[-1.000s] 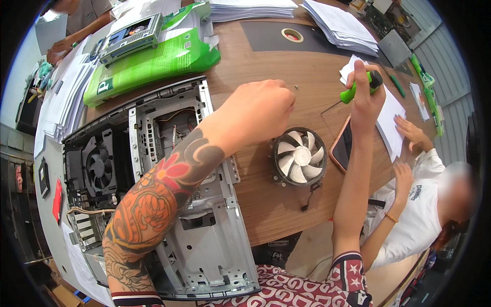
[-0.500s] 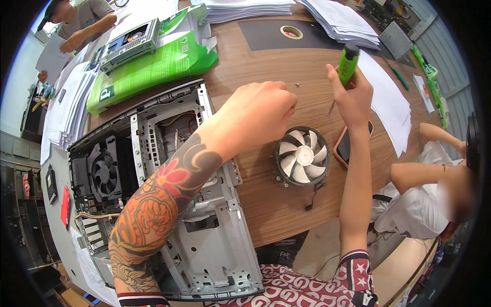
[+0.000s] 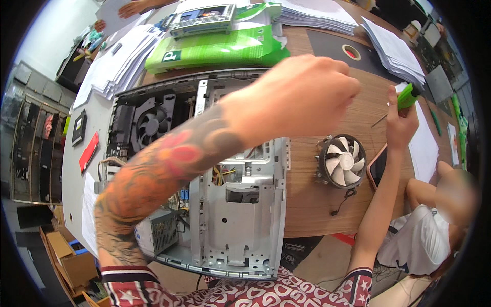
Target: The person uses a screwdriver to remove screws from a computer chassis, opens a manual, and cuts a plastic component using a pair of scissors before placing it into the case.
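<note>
My left hand (image 3: 312, 89) is raised over the table beyond the open computer case, its fingers curled closed; whatever they may hold is hidden. A green-handled screwdriver (image 3: 407, 96) is in my right hand (image 3: 401, 125), its thin shaft pointing left and down, above the table. Between my forearms a round CPU cooler fan (image 3: 346, 161) with pale blades lies on the wood, its short cable trailing toward me. The metal computer case (image 3: 255, 215) lies on its side under my left forearm, showing a black fan (image 3: 150, 125), wires and a power supply (image 3: 161, 233).
A phone (image 3: 377, 168) lies beside my right forearm. A green plastic package (image 3: 209, 51) carries a metal drive unit (image 3: 202, 21) behind the case. Paper stacks (image 3: 396, 48), a tape roll (image 3: 351, 51) and a red packet (image 3: 89, 152) lie around. A person in white (image 3: 422, 238) sits at right.
The whole view has shifted, with the table things now farther right. My left hand stays closed, and the screwdriver has tipped over more to the side. A tiny screw on the table no longer shows.
</note>
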Motion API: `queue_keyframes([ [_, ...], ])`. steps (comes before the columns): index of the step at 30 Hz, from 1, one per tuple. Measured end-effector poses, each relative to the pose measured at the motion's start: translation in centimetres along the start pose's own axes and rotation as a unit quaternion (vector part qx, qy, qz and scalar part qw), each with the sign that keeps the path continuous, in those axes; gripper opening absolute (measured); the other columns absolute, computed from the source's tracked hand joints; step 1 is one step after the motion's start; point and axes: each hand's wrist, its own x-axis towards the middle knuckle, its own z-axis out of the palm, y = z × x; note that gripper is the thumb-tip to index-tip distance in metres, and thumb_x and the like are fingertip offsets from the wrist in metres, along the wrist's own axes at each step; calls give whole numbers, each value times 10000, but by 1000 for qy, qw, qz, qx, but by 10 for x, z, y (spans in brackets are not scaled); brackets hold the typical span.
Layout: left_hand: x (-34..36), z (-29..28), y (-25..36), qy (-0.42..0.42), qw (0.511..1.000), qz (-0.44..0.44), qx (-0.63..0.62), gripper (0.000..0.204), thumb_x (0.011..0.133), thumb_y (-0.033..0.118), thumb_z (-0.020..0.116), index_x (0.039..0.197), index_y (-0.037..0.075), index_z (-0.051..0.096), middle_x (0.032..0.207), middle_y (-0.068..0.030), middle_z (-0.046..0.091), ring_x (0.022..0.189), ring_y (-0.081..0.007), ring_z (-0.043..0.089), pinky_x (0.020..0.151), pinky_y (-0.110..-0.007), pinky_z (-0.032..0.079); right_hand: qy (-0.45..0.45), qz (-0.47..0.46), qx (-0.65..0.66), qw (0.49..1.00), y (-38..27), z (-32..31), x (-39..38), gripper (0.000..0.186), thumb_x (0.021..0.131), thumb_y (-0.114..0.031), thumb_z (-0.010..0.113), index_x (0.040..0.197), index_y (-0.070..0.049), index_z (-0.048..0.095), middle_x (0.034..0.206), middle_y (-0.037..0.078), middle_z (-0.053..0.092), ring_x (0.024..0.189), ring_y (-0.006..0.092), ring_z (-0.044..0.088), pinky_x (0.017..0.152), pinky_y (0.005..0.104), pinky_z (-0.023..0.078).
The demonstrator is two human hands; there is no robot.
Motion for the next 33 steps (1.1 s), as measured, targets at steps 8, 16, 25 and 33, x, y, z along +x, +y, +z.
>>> queue_keyframes([
  [8,-174,-124,12,-4,972,-194,132,221,823,-30,656,1037,24,669,1002,-120,625,909,-274,629,816,-335,496,0,48,229,972,-12,-15,13,217,919,-214,700,930,-3,651,771,38,623,574,68,521,496,213,386],
  [16,-196,-106,23,20,986,-165,4,214,826,-53,632,1030,2,667,1008,-119,617,896,-263,618,769,-332,504,-314,-23,539,781,-153,-22,19,292,1002,-285,531,1038,5,527,823,91,543,614,124,494,524,227,378],
  [25,-193,-71,49,-87,993,-53,-56,316,836,158,685,1144,101,643,1160,-106,597,1060,-281,591,930,-433,456,-452,-74,335,823,-245,8,-50,449,744,-260,822,984,44,595,807,79,599,656,136,616,587,212,454],
  [33,-187,-71,49,-161,985,-59,-37,363,866,233,671,1216,149,633,1174,-60,611,1097,-221,585,1004,-461,369,-490,1,337,804,-213,28,-46,290,738,-75,796,960,16,633,772,55,654,687,99,617,604,212,453],
])
